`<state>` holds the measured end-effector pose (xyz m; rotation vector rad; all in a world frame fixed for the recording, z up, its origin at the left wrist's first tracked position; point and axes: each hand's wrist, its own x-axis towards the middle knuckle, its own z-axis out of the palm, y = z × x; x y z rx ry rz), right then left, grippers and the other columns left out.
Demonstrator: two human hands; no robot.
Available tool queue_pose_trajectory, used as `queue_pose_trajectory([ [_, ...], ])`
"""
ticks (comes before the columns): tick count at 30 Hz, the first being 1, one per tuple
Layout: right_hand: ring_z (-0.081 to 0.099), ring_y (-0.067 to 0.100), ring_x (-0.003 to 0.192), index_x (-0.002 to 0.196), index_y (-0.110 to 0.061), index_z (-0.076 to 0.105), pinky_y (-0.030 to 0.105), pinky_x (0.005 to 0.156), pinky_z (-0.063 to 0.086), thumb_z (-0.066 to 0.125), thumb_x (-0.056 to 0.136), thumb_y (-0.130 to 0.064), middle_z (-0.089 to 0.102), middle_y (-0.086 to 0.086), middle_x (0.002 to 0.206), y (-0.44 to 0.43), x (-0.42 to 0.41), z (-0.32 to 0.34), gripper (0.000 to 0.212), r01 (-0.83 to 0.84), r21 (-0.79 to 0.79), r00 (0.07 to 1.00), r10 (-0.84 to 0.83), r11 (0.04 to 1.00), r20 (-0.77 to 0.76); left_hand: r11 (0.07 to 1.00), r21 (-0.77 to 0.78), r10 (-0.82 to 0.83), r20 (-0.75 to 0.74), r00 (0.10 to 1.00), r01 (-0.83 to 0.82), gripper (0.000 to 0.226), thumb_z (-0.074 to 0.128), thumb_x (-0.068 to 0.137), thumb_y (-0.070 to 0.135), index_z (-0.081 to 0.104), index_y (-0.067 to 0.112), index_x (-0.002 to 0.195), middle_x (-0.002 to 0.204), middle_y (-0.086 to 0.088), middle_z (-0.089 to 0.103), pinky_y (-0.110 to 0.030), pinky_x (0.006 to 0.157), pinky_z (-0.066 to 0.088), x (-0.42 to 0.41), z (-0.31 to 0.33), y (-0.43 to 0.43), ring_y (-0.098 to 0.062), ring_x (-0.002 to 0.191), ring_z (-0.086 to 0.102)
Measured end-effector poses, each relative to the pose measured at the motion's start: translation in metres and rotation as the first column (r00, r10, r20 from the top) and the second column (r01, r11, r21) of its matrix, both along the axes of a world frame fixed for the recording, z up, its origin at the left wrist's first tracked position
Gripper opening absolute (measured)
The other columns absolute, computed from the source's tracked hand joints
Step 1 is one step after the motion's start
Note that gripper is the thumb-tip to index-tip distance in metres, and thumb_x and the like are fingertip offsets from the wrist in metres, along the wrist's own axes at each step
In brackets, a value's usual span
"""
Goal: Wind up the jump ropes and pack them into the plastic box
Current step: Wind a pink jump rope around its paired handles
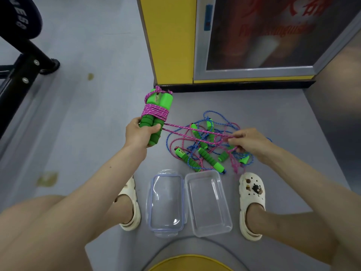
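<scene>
My left hand [139, 133] grips a pair of green jump-rope handles [156, 114] held upright, with pink cord [155, 112] wound round their middle. Two strands of that pink cord run rightward to my right hand [248, 141], which pinches them above the floor. Under the strands lies a tangled pile of pink and blue ropes with green handles [207, 149]. A clear plastic box [208, 202] stands open on the floor between my feet, nothing inside it. Its clear lid [166, 202] lies flat just left of it.
A yellow pillar with a black base [172, 55] and a glass cabinet door [259, 36] stand behind the pile. A black metal gym frame [21, 67] is at the far left. My feet in white clogs [252, 194] flank the box and lid.
</scene>
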<state>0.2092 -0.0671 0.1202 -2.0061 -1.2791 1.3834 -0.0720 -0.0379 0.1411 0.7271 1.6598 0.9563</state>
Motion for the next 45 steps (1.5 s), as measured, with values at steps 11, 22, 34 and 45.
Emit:
queue_pose_trajectory([
  [11, 0.07, 0.019, 0.066, 0.1, -0.008, 0.056, 0.02, 0.07, 0.051, 0.036, 0.102, -0.01, 0.063, 0.006, 0.064, 0.0, 0.009, -0.002, 0.02, 0.36, 0.157, 0.899, -0.297, 0.92, -0.322, 0.996, -0.085, -0.021, 0.033, 0.999, 0.024, 0.048, 0.071, 0.081, 0.003, 0.052, 0.008, 0.124, 0.112, -0.016, 0.065, -0.029, 0.056, 0.05, -0.002, -0.005, -0.006, -0.032, 0.092, 0.067],
  [22, 0.068, 0.043, 0.084, 0.102, -0.011, 0.041, 0.053, 0.069, 0.056, 0.024, 0.1, -0.046, 0.06, 0.025, 0.112, -0.002, 0.001, 0.002, 0.039, 0.48, -0.383, 0.268, -0.548, 0.789, -0.793, 0.988, -0.065, -0.143, -0.07, 0.987, 0.139, 0.051, 0.075, 0.077, 0.004, 0.052, 0.012, 0.123, 0.11, -0.014, 0.064, -0.035, 0.068, 0.054, 0.01, -0.007, -0.007, -0.034, 0.097, 0.065],
  [34, 0.037, 0.009, 0.031, 0.083, -0.01, 0.05, 0.023, 0.039, 0.042, 0.04, 0.099, -0.003, 0.031, 0.0, 0.046, 0.007, 0.019, -0.006, 0.02, 0.602, -0.059, 0.669, -0.544, 0.796, -0.507, 0.991, -0.133, -0.019, 0.031, 0.999, 0.023, 0.038, 0.069, 0.082, 0.0, 0.052, 0.008, 0.115, 0.096, -0.014, 0.064, -0.031, 0.057, 0.049, -0.005, -0.002, -0.002, -0.027, 0.071, 0.064],
  [45, 0.051, 0.022, 0.072, 0.085, -0.009, 0.067, 0.03, 0.07, 0.041, 0.053, 0.085, -0.003, 0.06, 0.009, 0.079, 0.006, 0.029, -0.011, 0.015, 0.354, 0.155, 0.928, -0.367, 0.922, 0.063, 0.992, -0.04, -0.119, -0.026, 0.992, 0.118, 0.037, 0.072, 0.08, 0.002, 0.055, 0.01, 0.111, 0.098, -0.013, 0.065, -0.029, 0.057, 0.05, -0.003, 0.003, -0.003, -0.029, 0.083, 0.065],
])
